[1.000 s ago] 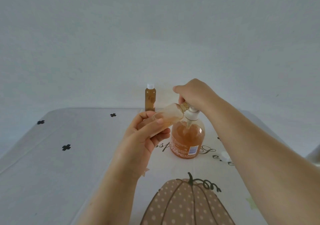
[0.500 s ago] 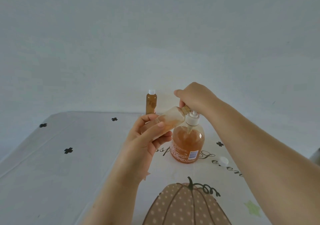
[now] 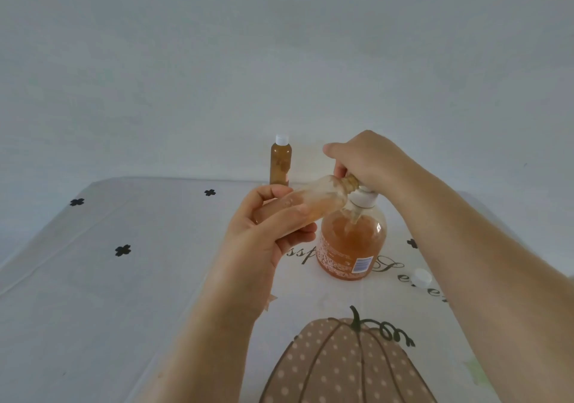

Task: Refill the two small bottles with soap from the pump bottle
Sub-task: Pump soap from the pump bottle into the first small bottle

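amber pump bottle [image 3: 351, 247], polka-dot pumpkin tablecloth [image 3: 124, 294]

left hand [image 3: 270, 231] at frame centre grips an uncapped small bottle [image 3: 313, 203], tilted almost flat, neck pointing right and up to the pump head. bottle holds a little amber soap. right hand [image 3: 369, 160] comes in from the lower right, fingers curled down over the top of the pump bottle [image 3: 352, 244]; nozzle hidden under the hand. pump bottle stands upright on the table [image 3: 93, 309], about half full of orange soap, white collar, small blue-white label low on its right side. second small bottle [image 3: 280, 163], capped white, amber, upright at the table's far edge, centre. loose white cap [image 3: 422, 277] lies right of the pump bottle. tablecloth shows a dotted pumpkin print [image 3: 344, 365] at bottom centre and black clover marks on the left.
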The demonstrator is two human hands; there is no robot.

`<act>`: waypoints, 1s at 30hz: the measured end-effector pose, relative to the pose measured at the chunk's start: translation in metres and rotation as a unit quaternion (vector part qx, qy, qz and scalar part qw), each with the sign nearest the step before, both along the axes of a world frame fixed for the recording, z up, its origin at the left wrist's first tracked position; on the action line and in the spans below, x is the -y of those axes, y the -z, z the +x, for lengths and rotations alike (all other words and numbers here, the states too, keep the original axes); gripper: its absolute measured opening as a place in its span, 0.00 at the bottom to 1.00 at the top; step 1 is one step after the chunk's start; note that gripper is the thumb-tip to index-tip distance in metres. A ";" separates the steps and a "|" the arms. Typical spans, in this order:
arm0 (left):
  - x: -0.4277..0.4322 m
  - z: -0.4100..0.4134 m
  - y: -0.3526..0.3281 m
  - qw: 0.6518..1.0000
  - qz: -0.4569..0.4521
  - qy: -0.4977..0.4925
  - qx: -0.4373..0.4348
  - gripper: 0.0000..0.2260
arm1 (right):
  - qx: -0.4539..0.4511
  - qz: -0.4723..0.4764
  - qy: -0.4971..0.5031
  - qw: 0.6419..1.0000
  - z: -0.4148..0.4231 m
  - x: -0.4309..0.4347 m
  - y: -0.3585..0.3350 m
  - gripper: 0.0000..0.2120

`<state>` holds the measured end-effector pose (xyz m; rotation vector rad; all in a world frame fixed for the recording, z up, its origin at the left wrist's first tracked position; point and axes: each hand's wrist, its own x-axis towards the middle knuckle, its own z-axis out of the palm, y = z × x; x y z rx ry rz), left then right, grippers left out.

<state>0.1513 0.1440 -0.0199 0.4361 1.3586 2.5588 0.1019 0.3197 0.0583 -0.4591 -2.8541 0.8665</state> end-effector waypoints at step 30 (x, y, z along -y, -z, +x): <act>0.001 0.008 -0.006 0.999 0.013 0.031 -0.015 0.14 | 0.036 -0.005 0.001 0.999 0.010 0.006 -0.023 0.18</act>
